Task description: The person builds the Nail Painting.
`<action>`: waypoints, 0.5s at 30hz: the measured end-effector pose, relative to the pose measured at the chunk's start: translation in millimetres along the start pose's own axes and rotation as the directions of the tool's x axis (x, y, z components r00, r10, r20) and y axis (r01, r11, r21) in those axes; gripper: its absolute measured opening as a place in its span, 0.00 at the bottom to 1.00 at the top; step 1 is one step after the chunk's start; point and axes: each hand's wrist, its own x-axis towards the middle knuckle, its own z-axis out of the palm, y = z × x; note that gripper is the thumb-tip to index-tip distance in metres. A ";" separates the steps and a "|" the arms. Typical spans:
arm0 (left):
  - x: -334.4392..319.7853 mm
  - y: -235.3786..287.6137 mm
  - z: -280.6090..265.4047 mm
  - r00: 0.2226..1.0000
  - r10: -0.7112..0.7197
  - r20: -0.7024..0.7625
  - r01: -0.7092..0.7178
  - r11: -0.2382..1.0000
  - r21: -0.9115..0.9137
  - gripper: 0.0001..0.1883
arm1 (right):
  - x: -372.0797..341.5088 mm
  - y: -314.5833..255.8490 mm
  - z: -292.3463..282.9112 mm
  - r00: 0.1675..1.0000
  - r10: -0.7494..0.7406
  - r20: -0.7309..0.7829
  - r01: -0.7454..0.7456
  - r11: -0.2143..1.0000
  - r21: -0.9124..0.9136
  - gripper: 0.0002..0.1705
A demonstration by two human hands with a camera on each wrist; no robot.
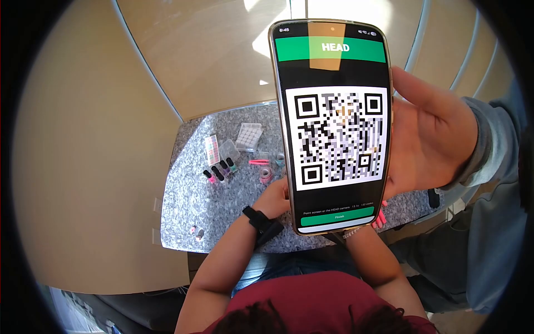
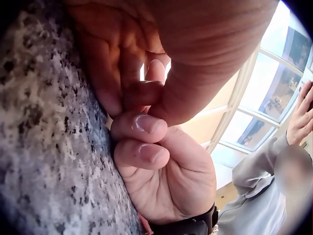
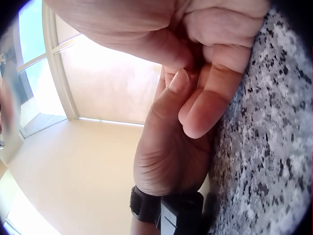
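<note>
My left hand (image 1: 273, 200) rests at the granite table's near side, partly covered by a phone (image 1: 336, 139) in the head view. That phone shows a black-and-white code, and another person's hand (image 1: 425, 133) holds it up. The phone hides my right hand in the head view; only its forearm shows below. In the left wrist view, my left hand (image 2: 210, 54) meets my right hand (image 2: 171, 186) low over the stone, fingers loosely curled and touching. The right wrist view has the same contact between my right hand (image 3: 142, 19) and left hand (image 3: 164, 156); no object shows between them.
Several black-capped nail polish bottles (image 1: 221, 170) stand on the granite table (image 1: 183, 217). Behind them are a sheet of coloured pieces (image 1: 212, 150) and a clear compartment tray (image 1: 249, 136). Pink tweezers (image 1: 258, 162) and a pink roll (image 1: 266, 174) lie near the phone.
</note>
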 end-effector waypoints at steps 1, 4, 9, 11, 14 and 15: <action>0.0 -0.2 -0.3 0.999 -0.034 -0.001 0.034 0.999 0.016 0.24 | 1.4 -0.6 -4.7 0.994 0.005 0.106 -0.012 0.998 0.059 0.40; 0.0 0.8 -0.6 0.999 -0.031 -0.016 0.032 0.994 0.100 0.24 | 3.5 -7.9 2.2 0.995 0.087 0.050 -0.081 0.991 -0.102 0.46; 5.2 -2.3 -5.8 0.990 0.143 0.006 -0.132 0.892 0.432 0.23 | 8.5 -10.1 10.4 0.988 0.148 0.038 -0.145 0.986 -0.076 0.45; 4.2 -2.7 -4.7 0.991 0.135 -0.005 -0.123 0.914 0.387 0.23 | 9.6 -8.4 9.4 0.988 0.146 0.050 -0.144 0.989 -0.040 0.45; 2.4 -0.7 -1.7 0.993 0.114 -0.020 -0.102 0.946 0.308 0.23 | 11.6 -4.9 11.3 0.989 0.141 0.054 -0.143 0.989 0.038 0.44; 2.7 0.5 -2.2 0.994 0.108 -0.023 -0.097 0.953 0.288 0.23 | 11.6 -3.7 11.6 0.989 0.138 0.046 -0.141 0.987 0.078 0.44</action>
